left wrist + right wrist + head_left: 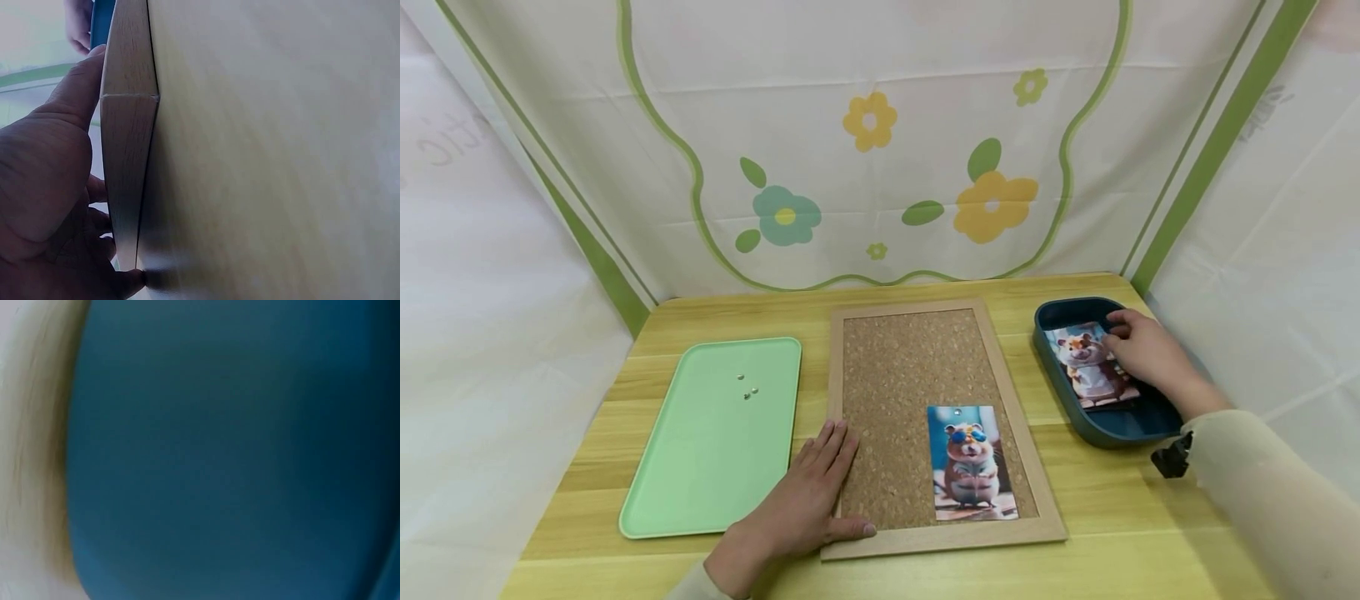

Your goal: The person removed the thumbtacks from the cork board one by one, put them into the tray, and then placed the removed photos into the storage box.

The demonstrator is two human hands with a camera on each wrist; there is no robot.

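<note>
My left hand [808, 496] rests on the left side of a wood-framed cork board [895, 358], its fingers extended along the frame and its thumb over the bottom corner. In the left wrist view the thumb [78, 90] lies against the frame's edge [128, 125]. A hamster picture card [973, 475] with blue sunglasses is fixed to the board by a thumbtack [957, 412] at its top. My right hand [1150, 354] reaches into a dark blue bin [1060, 392], fingertips at the right edge of another hamster card [1086, 367]; whether they pinch it, I cannot tell.
Left of the board lies a light green tray [715, 467] with several small thumbtacks [747, 392]. These stand on a wood-grain table [1000, 575]. A flower-printed white curtain [865, 192] rises behind the table, with white fabric on both sides. The bin's wall [200, 456] fills the right wrist view.
</note>
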